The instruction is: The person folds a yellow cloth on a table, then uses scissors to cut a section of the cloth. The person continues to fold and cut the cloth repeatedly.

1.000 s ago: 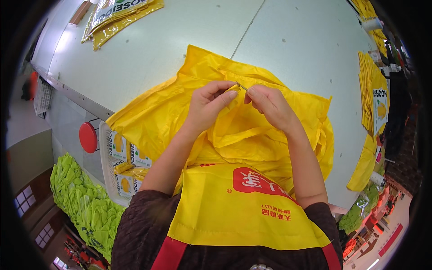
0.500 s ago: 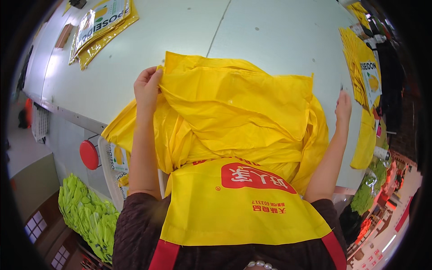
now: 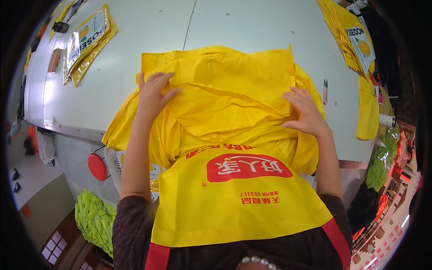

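Observation:
A thin, slightly shiny piece of yellow fabric (image 3: 225,85) lies gathered in front of me, its straight top edge spread flat on the table and its lower part bunched in folds against my apron. Over its left side is my left hand (image 3: 155,94), fingers apart and palm down, touching the cloth. My right hand (image 3: 308,110) is at the right edge of the fabric, fingers spread and holding nothing. Just beyond that edge a small pair of thread snips (image 3: 325,92) lies on the table, pointing away from me.
The pale table (image 3: 243,24) has a stack of packaged yellow goods (image 3: 87,40) at far left, beside a brown block (image 3: 55,60). Another yellow stack (image 3: 355,42) stands at far right. Below the left table edge are a red round stool (image 3: 97,167) and bright green bundled material (image 3: 94,218).
My right hand has put the snips down on the table and moved left onto the fabric. My left hand has let go of the top-left corner and opened over the cloth.

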Tool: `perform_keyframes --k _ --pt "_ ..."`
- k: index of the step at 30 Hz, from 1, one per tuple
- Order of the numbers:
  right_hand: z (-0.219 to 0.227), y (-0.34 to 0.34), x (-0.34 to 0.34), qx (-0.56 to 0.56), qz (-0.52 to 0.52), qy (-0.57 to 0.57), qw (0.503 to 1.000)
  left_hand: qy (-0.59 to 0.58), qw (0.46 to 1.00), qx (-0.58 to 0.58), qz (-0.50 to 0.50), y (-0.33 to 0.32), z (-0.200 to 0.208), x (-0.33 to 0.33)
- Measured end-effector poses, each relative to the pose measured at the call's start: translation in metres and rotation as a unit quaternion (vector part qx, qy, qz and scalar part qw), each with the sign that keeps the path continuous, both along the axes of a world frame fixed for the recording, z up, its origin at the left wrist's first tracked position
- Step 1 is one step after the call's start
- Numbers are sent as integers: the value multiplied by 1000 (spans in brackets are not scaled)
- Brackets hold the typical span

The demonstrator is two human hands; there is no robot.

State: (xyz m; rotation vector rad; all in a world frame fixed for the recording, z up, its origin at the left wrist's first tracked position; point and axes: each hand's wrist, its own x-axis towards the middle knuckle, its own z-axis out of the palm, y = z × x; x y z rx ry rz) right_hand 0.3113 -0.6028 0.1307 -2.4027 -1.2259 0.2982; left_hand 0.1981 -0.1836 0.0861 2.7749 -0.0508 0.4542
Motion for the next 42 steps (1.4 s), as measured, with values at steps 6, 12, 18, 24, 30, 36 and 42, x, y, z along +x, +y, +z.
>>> perform_keyframes --k 6,12,18,24,30,36,42 --pt "-25 1 47 -193 -3 89 977 181 948 -246 93 48 -6 -41" --pt "-30 48 46 -223 -64 -26 972 85 960 -243 110 43 -35 -54" --pt "-17 91 -8 -3 -49 -217 975 -134 983 -116 -55 -41 3 -34" --pt "-54 54 11 -65 -139 -252 955 70 980 -62 -174 -99 -50 -26" --pt "-39 28 40 177 -186 -61 964 90 989 -3 -117 -88 -59 -29" --pt "-36 89 -50 210 90 -34 973 48 998 -2 -46 -89 -63 -29" --pt "-108 87 -80 109 245 -95 959 115 985 108 72 -60 -66 -42"
